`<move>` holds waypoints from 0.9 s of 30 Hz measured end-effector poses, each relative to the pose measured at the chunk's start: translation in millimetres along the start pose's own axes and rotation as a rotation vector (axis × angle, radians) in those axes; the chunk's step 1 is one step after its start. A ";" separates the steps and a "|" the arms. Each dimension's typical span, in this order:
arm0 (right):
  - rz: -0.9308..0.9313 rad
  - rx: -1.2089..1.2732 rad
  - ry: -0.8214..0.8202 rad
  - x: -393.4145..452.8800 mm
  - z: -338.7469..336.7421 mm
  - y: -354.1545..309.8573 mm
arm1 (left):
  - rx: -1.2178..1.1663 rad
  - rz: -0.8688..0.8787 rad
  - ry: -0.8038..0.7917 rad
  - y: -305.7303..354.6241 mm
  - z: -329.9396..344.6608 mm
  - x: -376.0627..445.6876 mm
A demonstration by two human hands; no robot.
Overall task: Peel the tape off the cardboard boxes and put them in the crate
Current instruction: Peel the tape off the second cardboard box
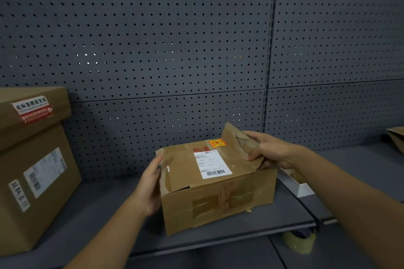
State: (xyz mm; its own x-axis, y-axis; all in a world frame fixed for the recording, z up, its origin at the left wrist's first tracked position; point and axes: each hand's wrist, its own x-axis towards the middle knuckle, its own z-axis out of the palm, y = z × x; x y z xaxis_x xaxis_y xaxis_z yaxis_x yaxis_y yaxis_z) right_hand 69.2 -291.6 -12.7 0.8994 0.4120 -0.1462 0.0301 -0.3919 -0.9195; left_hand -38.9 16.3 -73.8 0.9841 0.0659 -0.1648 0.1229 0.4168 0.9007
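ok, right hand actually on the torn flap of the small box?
Touching. Head view: right hand grips the torn flap of the small box, fingers curled over its crumpled edge.

You face a dark grey pegboard wall [153,46] filling the upper frame, split by a vertical seam right of centre; small holes glint with light from behind; below it a grey shelf [105,203] runs across the lower frame, joined to a second shelf section [360,164] at lower right.
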 end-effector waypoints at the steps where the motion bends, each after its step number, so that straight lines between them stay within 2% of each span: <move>1: 0.001 -0.005 -0.003 0.7 -1.5 -1.2 | 0.057 0.012 0.037 -1.0 1.8 3.8; 4: 0.013 -0.007 -0.013 3.7 -6.4 0.6 | 0.173 0.020 0.067 -1.9 5.2 12.2; 8: 0.046 0.035 -0.015 5.9 -13.8 5.1 | 0.211 0.175 0.076 -3.7 -0.9 20.6; 11: 0.048 0.054 0.039 7.3 -11.8 8.3 | 0.180 0.104 0.079 -7.9 -5.7 26.5; 15: 0.077 0.097 0.233 12.5 -3.5 20.6 | 0.106 0.035 0.124 -10.6 -4.4 29.9; 18: 0.039 0.022 0.357 12.2 3.8 25.7 | 0.067 -0.035 0.097 -8.0 -0.8 29.9; 21: -0.035 -0.115 0.439 12.8 11.2 22.3 | 0.101 -0.026 0.094 -3.4 1.1 33.9; 25: -0.074 -0.355 0.420 14.4 14.7 15.4 | 0.121 0.001 0.147 -3.8 3.7 34.0; 27: -0.091 -0.381 0.402 13.7 13.5 15.7 | 0.127 0.039 0.168 -7.2 4.5 32.9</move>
State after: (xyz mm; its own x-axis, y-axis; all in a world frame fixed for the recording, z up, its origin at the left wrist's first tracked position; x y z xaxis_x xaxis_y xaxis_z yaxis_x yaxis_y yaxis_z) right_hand 76.1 -280.9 -34.1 0.9791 0.1413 0.1462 0.2033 -0.6694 -0.7145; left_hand -6.8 11.4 -83.9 0.9547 0.2343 -0.1836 0.1104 0.2941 0.9494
